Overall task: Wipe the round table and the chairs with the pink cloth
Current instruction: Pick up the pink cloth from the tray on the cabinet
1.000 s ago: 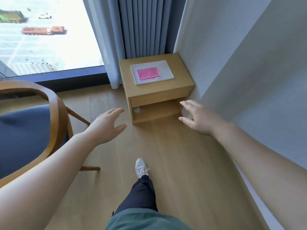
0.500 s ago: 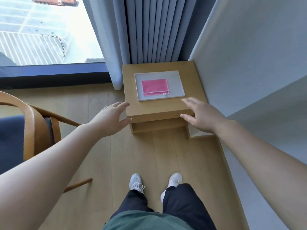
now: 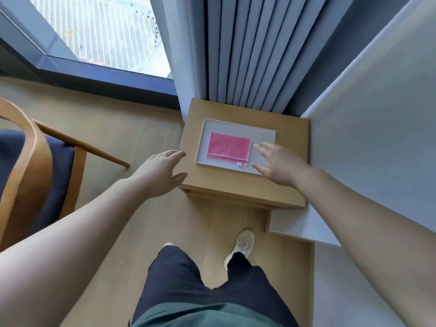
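A folded pink cloth (image 3: pixel 228 149) lies flat in a shallow grey tray (image 3: pixel 264 135) on top of a small wooden side cabinet (image 3: pixel 238 185). My right hand (image 3: pixel 279 165) hovers open over the tray's right part, its fingertips just right of the cloth and apart from it. My left hand (image 3: pixel 162 169) is open at the cabinet's left front corner, holding nothing. A wooden chair (image 3: pixel 35 166) with a dark blue cushion stands at the left. The round table is out of view.
Grey pleated curtains (image 3: pixel 247 50) hang behind the cabinet, a window (image 3: pixel 99 31) at the back left. A pale wall (image 3: pixel 377 128) closes the right side. My legs and shoes (image 3: pixel 244 241) stand on the wooden floor in front of the cabinet.
I have stepped closer to the cabinet. My right hand has moved forward from the cabinet's front edge to above the tray beside the cloth. My left hand has reached the left corner.
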Demonstrator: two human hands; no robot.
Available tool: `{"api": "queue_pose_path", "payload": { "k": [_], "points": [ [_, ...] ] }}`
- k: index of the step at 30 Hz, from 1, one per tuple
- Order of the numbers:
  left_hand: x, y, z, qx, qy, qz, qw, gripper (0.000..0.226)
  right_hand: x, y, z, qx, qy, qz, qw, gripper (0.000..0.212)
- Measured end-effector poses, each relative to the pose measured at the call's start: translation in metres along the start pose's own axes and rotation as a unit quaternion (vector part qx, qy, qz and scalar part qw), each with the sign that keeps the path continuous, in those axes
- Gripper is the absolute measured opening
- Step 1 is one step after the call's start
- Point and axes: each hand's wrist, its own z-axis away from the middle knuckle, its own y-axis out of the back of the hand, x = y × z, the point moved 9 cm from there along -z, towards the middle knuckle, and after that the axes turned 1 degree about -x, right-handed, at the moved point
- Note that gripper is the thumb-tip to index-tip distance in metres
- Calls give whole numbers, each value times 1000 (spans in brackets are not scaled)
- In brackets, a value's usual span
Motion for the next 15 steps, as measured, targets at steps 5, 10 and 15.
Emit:
{"api": "queue_pose_path", "payload": {
  "k": [5, 10, 15],
  "points": [
    [12, -20, -62, -8, -22, -13, 1000, 58, 28, -11, -56, -31, 2, 7, 999, 66],
    [13, -59, -159, -29, -56, -37, 997, 56, 61, -45, -113, -38, -24, 15, 999, 63],
    [-4, -114, -242, -41, -84, -93, 991, 58, 82, -101, -177, -50, -38, 46, 997, 61]
  ]
}}
